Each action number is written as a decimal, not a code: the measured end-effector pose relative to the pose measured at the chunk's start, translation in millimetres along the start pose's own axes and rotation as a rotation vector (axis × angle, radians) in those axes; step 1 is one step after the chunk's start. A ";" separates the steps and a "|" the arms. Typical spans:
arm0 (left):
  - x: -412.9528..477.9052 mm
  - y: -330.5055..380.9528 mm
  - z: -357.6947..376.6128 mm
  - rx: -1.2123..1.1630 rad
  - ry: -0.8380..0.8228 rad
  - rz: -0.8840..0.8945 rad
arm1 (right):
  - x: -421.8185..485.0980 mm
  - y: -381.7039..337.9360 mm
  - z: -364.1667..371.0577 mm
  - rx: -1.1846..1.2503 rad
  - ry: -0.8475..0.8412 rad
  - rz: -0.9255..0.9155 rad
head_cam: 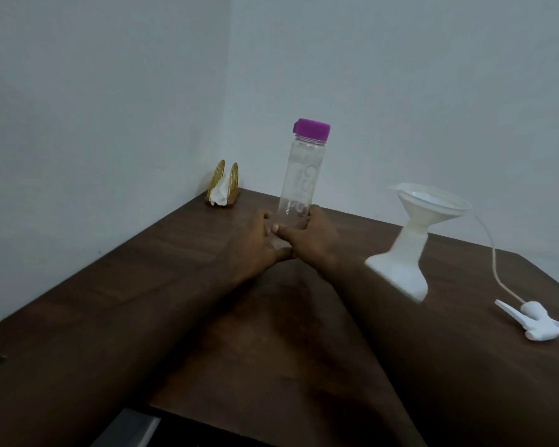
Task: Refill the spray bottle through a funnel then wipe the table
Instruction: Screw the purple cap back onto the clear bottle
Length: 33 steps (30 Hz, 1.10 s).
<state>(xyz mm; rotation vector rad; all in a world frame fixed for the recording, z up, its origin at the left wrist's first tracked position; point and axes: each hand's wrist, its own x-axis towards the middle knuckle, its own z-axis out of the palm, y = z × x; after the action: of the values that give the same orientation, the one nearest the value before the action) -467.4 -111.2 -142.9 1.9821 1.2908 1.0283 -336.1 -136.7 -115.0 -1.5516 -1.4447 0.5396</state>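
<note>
Purple cap [311, 129]: it sits closed on the clear bottle [300, 175], so I judge no pouring is possible yet.
Clear bottle: it stands upright on the dark wooden counter [142, 285], near the far edge, and looks like the supply for refilling.
Right hand [313, 240]: its thumb and fingers are wrapped round the bottle's lower part.
Left hand [252, 243]: its curled fingers grip the same base from the other side, probably to steady the bottle before the cap is opened.
Spray bottle [400, 262]: white, it stands to the right, apart from the hands.
Funnel [430, 201]: it rests in the neck of the spray bottle, ready to receive liquid.
Spray head [542, 324]: it lies on the counter further right with its thin tube [494, 253], taken off so the neck is free.
Napkin holder [223, 185]: golden, in the far corner, it holds white tissue, maybe for the wiping.
Progress: early, in my opinion; refilling is not begun.
</note>
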 end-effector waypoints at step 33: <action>156.5 -89.1 3.9 0.171 0.059 -0.019 | 269.6 71.0 105.0 -0.250 0.205 0.132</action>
<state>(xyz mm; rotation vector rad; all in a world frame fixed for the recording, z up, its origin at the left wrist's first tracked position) -470.3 67.2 -167.6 2.0741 1.4694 1.0038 -325.3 158.5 -154.2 -1.8514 -1.2962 0.2725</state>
